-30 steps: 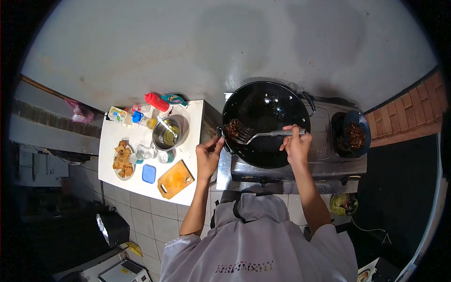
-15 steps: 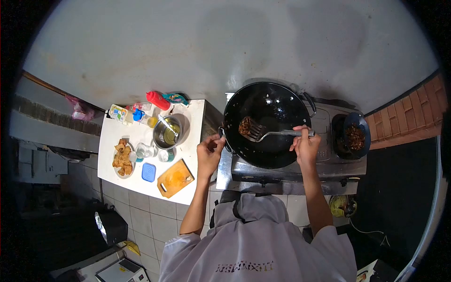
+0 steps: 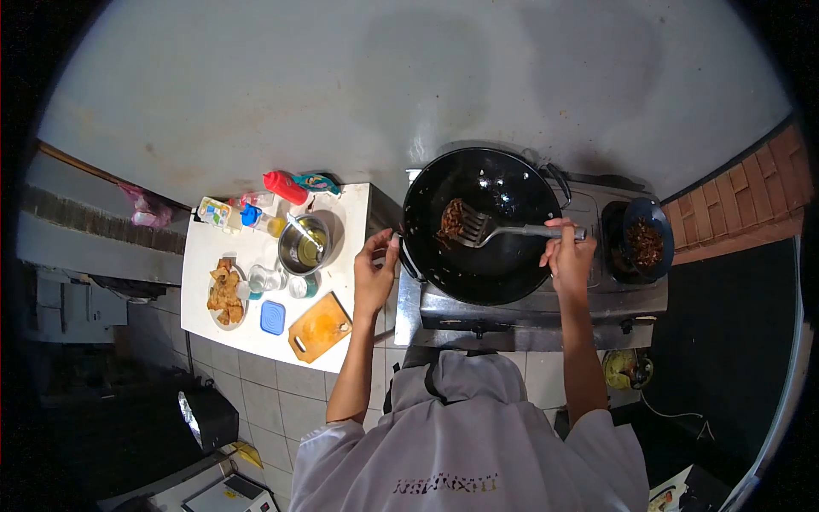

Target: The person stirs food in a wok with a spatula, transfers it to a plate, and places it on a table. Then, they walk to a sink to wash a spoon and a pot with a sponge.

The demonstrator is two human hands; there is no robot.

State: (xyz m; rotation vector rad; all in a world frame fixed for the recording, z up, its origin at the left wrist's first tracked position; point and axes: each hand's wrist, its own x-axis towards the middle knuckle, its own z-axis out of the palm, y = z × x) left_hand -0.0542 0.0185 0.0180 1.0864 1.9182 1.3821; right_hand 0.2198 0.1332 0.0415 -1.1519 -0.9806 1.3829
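Note:
A large black wok point(image 3: 512, 273) sits on the stove. At its left rim my left hand point(image 3: 374, 275) is closed, with thumb and fingertips at the wok's loop handle point(image 3: 411, 263). My right hand point(image 3: 570, 258) grips the metal handle of a slotted spatula point(image 3: 478, 230), held over the wok. At the spatula's head, on the left side inside the wok, lies a small heap of brown fried food point(image 3: 452, 220). Small bits and an oily shine show on the wok's inner wall.
Right of the wok, a dark pan point(image 3: 669, 247) holds more brown food. On the white table point(image 3: 205, 307) at left are a steel pot point(image 3: 300, 247), a plate of fried pieces point(image 3: 225, 294), a cutting board point(image 3: 320, 327), a blue lid point(image 3: 272, 317) and a red bottle point(image 3: 286, 187).
The spatula and my right hand have shifted slightly right. The brown food at its head looks more spread out. My left hand has moved a little left, fingers less tightly bunched.

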